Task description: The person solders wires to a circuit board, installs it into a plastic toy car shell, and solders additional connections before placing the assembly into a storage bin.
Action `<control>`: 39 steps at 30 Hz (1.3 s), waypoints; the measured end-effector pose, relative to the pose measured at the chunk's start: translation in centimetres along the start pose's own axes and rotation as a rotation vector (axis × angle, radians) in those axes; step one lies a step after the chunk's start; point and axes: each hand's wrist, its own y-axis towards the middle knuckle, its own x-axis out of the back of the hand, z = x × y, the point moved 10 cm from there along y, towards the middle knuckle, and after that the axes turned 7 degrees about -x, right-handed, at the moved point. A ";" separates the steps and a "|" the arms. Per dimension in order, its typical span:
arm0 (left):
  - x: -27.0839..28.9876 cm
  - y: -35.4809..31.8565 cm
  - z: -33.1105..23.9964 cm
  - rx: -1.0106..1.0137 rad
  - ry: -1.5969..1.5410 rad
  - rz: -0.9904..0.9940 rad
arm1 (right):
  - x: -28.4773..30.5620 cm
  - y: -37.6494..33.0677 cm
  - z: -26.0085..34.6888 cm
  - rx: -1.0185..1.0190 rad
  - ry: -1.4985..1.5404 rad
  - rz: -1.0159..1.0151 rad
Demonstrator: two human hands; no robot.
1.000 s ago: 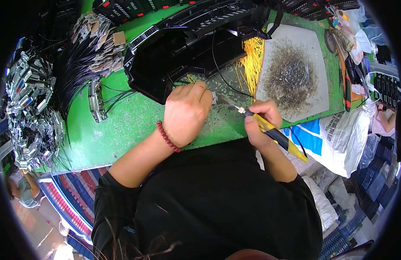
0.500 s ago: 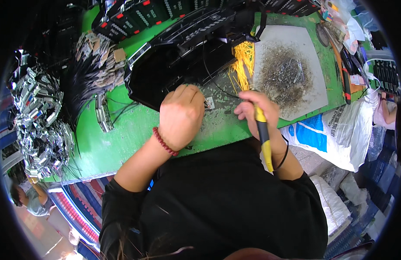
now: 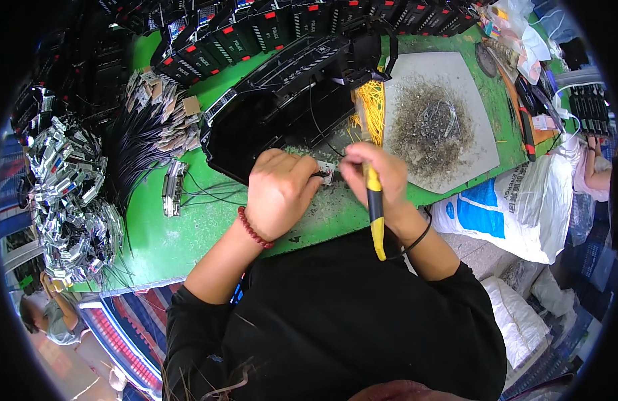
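Observation:
My right hand (image 3: 387, 175) is wrapped around the yellow-and-black handle of a soldering iron (image 3: 375, 210). Its metal shaft (image 3: 361, 117) points away from me, beside the yellow strands. A thin black wire (image 3: 317, 110) runs from the black toy car shell (image 3: 282, 87) toward my right fingertips; whether they hold it I cannot tell. My left hand (image 3: 280, 189) is closed in a pinch at the shell's near edge. By its fingertips is a small whitish piece (image 3: 327, 172) with a dark part, mostly covered by the fingers.
Thin yellow strands (image 3: 371, 107) lie beside a pale board (image 3: 482, 134) covered in dark grit. Silvery parts (image 3: 71, 174) are heaped at the left, near black-wired pieces (image 3: 172, 120) and a silvery stack (image 3: 173, 190). Black toy shells (image 3: 242, 37) line the back; pliers (image 3: 527, 130) lie right.
My right hand has moved left with the soldering iron, closer to my left hand. More of the small whitish piece shows by my left fingertips. The whole view has shifted slightly.

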 end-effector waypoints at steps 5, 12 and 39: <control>-0.7 -0.1 -0.3 -0.010 0.124 0.008 | -1.4 1.3 0.1 0.080 -0.391 0.174; -2.0 0.1 -0.1 0.032 0.210 -0.029 | 0.4 1.6 1.0 0.106 -0.316 0.055; -0.1 0.7 -0.7 0.170 -0.613 -0.064 | 0.9 -2.1 -0.9 -0.394 0.528 0.096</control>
